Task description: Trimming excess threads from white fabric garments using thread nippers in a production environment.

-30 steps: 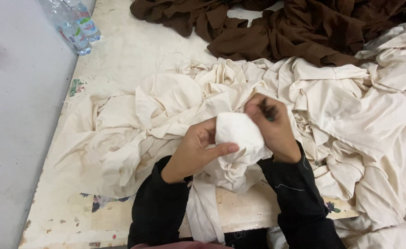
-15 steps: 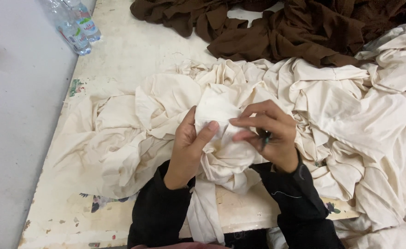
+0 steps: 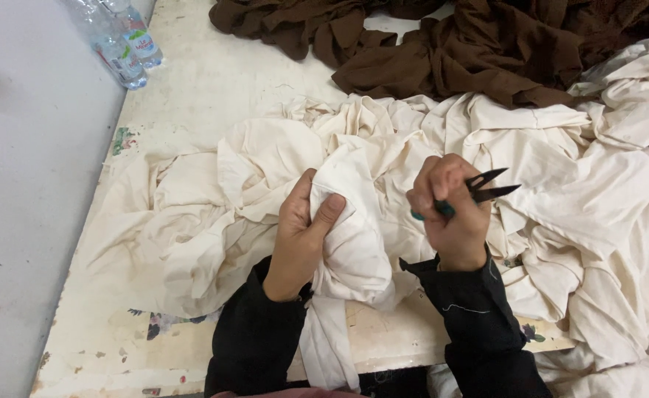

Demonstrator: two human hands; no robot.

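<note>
Both hands are working at the near edge of the table; the left hand [image 3: 304, 232] is gripping a bunched fold of cream cloth [image 3: 350, 221], thumb pressed across the front of it, while the right hand [image 3: 449, 214] is curling into a fist around a pair of small dark thread snips [image 3: 483, 188], whose two thin blades are pointing right and standing slightly apart, clear of the fabric. That cream cloth is looking soft, matte and heavily creased; it is lying in a broad heap over most of the table, rising into a rounded wad between the hands and trailing one narrow strip down over the table's front edge. Behind it, a pile of brown fabric [image 3: 442, 44] is lying across the far side, touching the cream heap. The table [image 3: 206, 96] is showing a worn, off-white top with stains and chipped paint near the front; a grey floor is running along its left side. Two clear plastic bottles [image 3: 121, 40] are sitting at the far left corner, cut off by the frame. Black sleeves are covering both forearms; the handle of the snips is hiding inside the fist, only a teal tip showing.
</note>
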